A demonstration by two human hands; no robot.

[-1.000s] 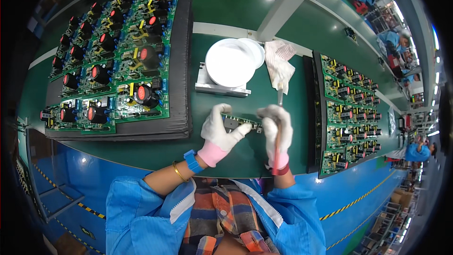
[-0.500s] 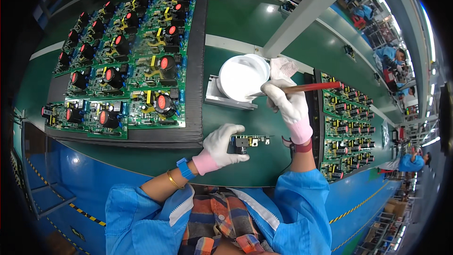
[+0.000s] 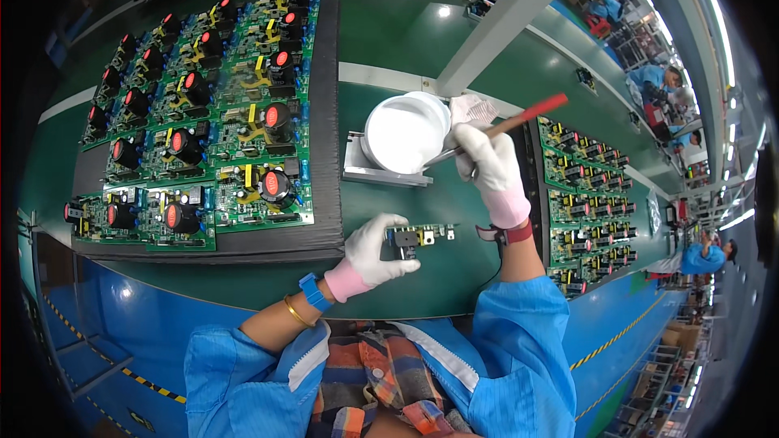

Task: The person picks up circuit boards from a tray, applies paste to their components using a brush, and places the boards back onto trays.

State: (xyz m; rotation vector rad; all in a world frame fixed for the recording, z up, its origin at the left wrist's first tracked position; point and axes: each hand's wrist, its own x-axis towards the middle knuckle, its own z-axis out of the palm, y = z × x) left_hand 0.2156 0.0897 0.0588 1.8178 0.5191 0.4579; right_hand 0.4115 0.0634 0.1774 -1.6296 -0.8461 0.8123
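Our left hand (image 3: 369,255) gripped a small circuit board (image 3: 420,236) just in front of the white tub (image 3: 404,133); our right hand (image 3: 487,164) clasped a red-handled brush (image 3: 519,119), dipping into it.

brush (image 3: 519,122) tip hidden behind white tub (image 3: 406,131), small board (image 3: 422,235) partly covered by left hand (image 3: 373,251), far workers blurred

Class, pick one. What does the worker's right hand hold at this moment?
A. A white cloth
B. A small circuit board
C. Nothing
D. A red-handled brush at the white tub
D: the right hand grips a red-handled brush whose tip reaches the white tub; the left hand holds the small circuit board.
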